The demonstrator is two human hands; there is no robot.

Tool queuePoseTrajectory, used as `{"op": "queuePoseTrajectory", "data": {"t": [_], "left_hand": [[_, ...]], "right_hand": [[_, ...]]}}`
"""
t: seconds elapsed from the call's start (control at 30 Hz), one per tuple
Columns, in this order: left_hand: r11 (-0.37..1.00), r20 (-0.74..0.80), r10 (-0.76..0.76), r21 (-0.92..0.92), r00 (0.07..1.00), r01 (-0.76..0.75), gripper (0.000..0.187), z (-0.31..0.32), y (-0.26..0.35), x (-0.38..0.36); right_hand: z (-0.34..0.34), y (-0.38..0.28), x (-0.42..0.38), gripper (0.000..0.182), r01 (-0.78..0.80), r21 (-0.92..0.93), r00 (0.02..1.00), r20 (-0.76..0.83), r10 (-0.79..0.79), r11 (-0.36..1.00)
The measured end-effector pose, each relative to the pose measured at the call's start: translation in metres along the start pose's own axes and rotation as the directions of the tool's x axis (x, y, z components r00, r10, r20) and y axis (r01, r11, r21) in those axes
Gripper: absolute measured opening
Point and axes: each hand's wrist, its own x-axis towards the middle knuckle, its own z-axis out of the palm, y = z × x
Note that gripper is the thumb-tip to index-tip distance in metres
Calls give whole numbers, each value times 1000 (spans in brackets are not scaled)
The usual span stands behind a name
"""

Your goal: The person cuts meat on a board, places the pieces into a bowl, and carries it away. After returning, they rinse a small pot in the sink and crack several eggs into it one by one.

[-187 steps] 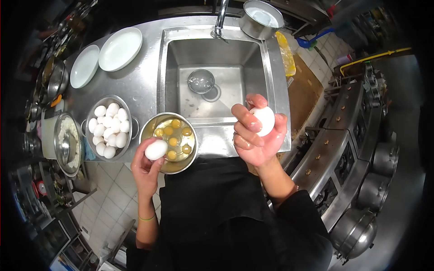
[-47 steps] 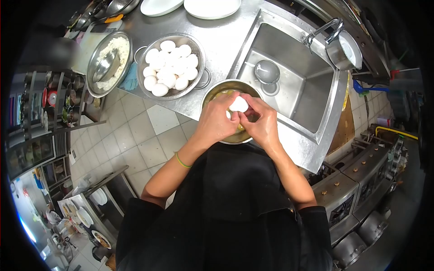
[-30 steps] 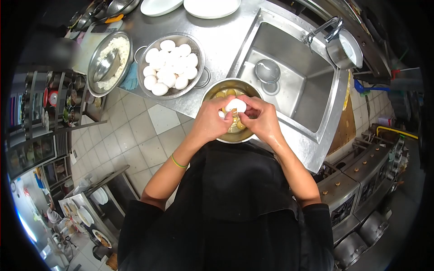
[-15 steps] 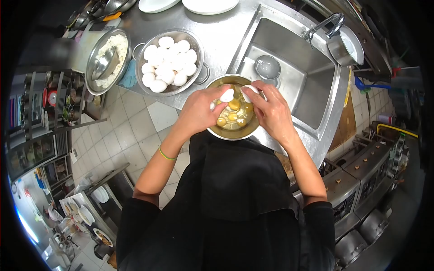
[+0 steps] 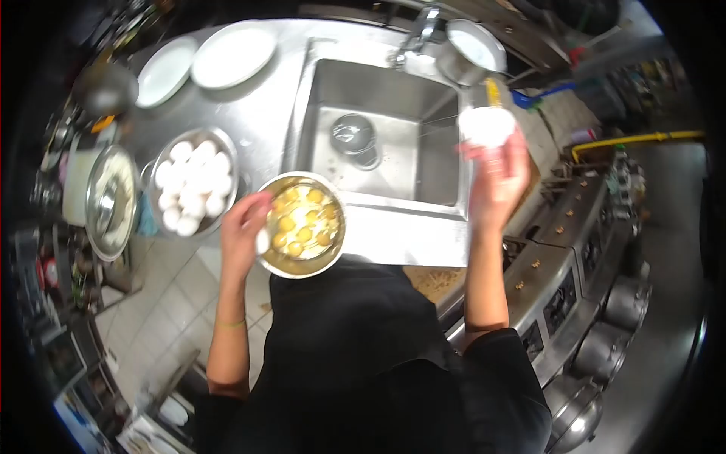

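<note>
My left hand is at the left rim of a metal bowl, its fingers closed on a small white piece that looks like eggshell. Several yolks lie in clear egg white inside this bowl. Blurred by motion, my right hand is raised past the sink's right side, with white eggshell at its fingertips. A colander full of white eggs stands to the left of my left hand.
The steel sink holds a small round container. A pot stands by the faucet. Two white plates lie at the back left, and a bowl of white food is at the far left. Stoves are at right.
The view has shifted to the right. My hands, which were together over the bowl with the shell pieces, are now far apart, the right one out beyond the sink.
</note>
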Motion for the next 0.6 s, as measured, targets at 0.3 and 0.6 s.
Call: {"op": "queuePoseTrajectory", "data": {"t": [0.3,0.6], "left_hand": [[814,229,-56,-554,972,177,41,1,-7,-23],[993,207,68,77,976,-86,53,21,54,-50]], "right_hand": [[-170,86,85,75,-270,-835,947,-320,-24,480],[91,-17,-114,49,-99,-169,601,775,194,981]]}}
